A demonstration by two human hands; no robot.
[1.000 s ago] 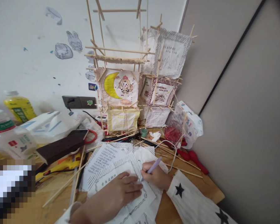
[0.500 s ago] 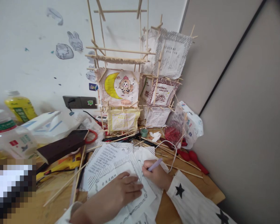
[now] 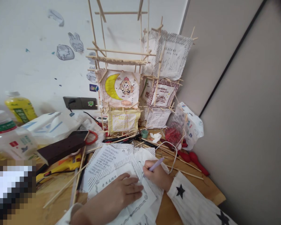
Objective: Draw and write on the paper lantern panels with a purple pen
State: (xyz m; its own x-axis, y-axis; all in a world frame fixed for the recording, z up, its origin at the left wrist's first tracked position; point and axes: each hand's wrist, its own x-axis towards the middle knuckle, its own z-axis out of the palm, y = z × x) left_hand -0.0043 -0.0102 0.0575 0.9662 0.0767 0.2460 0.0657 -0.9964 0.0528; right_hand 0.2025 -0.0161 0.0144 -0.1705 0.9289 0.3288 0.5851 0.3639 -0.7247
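My right hand (image 3: 155, 175) grips a light purple pen (image 3: 156, 163), its lower end at the right border of a white sheet of paper (image 3: 131, 167). That sheet carries a drawn frame with diagonal hatching and a line of handwriting. Flat on the same sheet lies my left hand (image 3: 126, 192), fingers stretched toward the right. Partly under it, a handwritten page (image 3: 105, 159) shows at the upper left. More thin white paper (image 3: 146, 153) lies beneath at the right. The pen's tip is too small to make out.
Behind the papers stands a wooden-stick frame (image 3: 121, 51) with drawn panels (image 3: 120, 89). Loose sticks (image 3: 63, 187), a yellow glue gun (image 3: 63, 165), a dark box (image 3: 63, 147) and bottles (image 3: 11, 134) crowd the left. Red balloons (image 3: 196, 162) and a plastic bag (image 3: 193, 125) lie right.
The pen has tilted slightly, its upper end shifting a little up and right in my right hand. My left hand stays in place on the paper.
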